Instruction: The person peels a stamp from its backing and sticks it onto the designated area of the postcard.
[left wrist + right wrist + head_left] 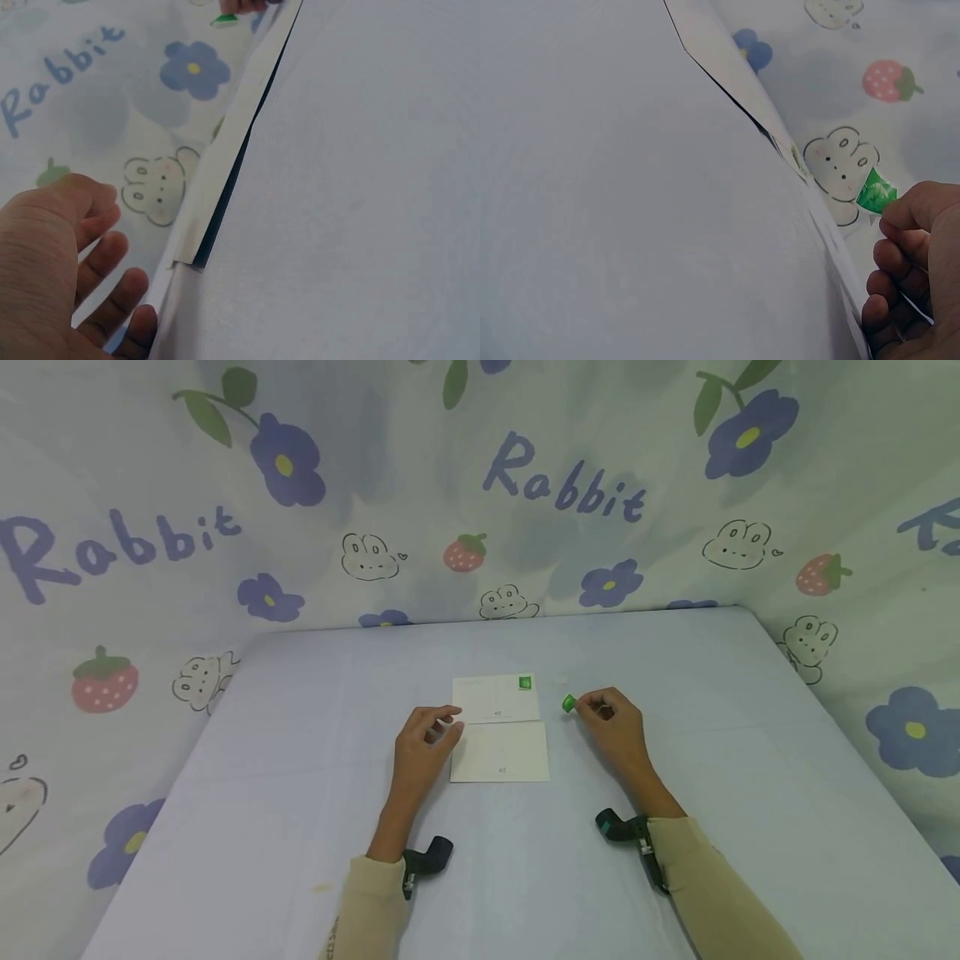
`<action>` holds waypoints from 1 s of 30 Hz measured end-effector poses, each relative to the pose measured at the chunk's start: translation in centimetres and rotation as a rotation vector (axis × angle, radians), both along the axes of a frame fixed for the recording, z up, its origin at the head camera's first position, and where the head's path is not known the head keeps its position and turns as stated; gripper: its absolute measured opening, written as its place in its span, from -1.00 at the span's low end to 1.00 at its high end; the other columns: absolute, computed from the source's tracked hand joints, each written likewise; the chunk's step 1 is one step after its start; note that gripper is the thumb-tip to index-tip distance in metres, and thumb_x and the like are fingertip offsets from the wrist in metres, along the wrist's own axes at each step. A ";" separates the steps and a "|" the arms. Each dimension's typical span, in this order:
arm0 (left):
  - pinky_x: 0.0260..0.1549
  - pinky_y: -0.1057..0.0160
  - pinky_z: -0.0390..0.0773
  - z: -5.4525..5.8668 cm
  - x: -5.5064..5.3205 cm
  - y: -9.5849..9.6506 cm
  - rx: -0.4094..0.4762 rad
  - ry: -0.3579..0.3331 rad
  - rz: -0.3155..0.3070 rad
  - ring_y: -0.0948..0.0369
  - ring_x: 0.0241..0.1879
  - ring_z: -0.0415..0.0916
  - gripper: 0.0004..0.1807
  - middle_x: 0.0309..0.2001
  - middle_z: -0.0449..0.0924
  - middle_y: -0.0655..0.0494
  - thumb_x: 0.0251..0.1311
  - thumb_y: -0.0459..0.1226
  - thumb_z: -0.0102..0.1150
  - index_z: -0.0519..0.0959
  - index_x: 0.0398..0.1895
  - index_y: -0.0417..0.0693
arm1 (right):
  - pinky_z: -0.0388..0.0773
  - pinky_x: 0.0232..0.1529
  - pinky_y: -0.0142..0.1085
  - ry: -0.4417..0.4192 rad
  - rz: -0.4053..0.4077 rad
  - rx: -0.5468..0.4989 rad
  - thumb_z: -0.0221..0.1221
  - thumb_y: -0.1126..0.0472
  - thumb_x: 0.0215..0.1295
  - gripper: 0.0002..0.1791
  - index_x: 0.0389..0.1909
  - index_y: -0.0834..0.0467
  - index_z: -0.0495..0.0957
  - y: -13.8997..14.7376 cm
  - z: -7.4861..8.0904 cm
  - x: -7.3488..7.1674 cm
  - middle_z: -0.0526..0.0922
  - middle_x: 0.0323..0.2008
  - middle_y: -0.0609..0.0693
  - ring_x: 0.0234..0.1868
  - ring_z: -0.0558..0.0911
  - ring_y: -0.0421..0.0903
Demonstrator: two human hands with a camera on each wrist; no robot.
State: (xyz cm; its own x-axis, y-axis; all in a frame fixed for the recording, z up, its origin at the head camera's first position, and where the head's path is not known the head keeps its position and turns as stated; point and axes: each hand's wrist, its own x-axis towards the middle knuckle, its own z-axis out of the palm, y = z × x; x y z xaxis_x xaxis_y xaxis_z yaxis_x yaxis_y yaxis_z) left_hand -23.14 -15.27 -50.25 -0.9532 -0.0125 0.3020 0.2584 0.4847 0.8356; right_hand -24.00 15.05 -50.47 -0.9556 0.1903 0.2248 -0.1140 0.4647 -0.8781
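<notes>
1. Stretching below everything, a smooth white tabletop (262,827) is filling the lower view; a pale fabric curtain (420,460), printed with blue flowers, red strawberries, outlined rabbits and "Rabbit" lettering, is hanging behind it and along both sides.
2. Two cream rectangular paper cards are lying on the tabletop: a far card (495,702) and a near card (498,750), their long edges meeting.
3. Two green square paper stamps are showing: a first stamp (525,682) is occupying the far card's upper right corner, and a second stamp (568,703) is staying off both cards, just to their right.
4. The right hand (618,727) is pinching the second stamp between thumb and forefinger.
5. The left hand (423,750) is curving its fingers loosely, spread apart, by the cards' left edges; contact is remaining unclear.
6. Two tan sleeves (367,902) are covering the forearms.
</notes>
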 end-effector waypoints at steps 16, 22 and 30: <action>-0.13 0.14 0.49 0.3 0.3 0.3 0.015 -0.021 -0.006 0.18 -0.17 0.47 -0.76 -0.11 0.55 0.12 0.27 -0.23 0.35 0.70 0.00 0.11 | 0.45 -0.23 -0.32 -0.004 0.004 0.006 0.28 0.15 0.35 -0.85 -0.21 0.16 0.66 0.1 0.0 0.5 0.62 -0.24 0.00 -0.26 0.52 -0.07; -0.13 0.12 0.51 0.2 0.4 0.4 0.008 -0.008 -0.015 0.16 -0.17 0.48 -0.76 -0.11 0.55 0.13 0.28 -0.23 0.34 0.69 0.00 0.10 | 0.46 -0.21 -0.34 0.006 0.011 -0.004 0.28 0.16 0.35 -0.84 -0.21 0.18 0.66 0.2 0.0 0.5 0.63 -0.23 0.02 -0.24 0.53 -0.07; -0.14 0.13 0.51 0.1 0.5 0.2 0.012 -0.005 -0.005 0.16 -0.18 0.47 -0.77 -0.12 0.56 0.11 0.27 -0.25 0.35 0.70 -0.02 0.11 | 0.46 -0.19 -0.32 -0.010 0.022 -0.013 0.29 0.15 0.34 -0.85 -0.21 0.16 0.66 -0.1 -0.1 0.7 0.63 -0.23 -0.01 -0.24 0.53 -0.08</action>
State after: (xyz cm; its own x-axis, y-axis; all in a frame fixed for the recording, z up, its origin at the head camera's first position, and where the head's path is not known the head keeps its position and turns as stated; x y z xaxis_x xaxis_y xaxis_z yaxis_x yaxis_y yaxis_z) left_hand -22.68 -15.03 -50.18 -0.9548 -0.0115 0.2969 0.2563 0.4735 0.8427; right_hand -23.31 14.94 -50.60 -0.9618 0.1719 0.2129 -0.1155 0.4504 -0.8853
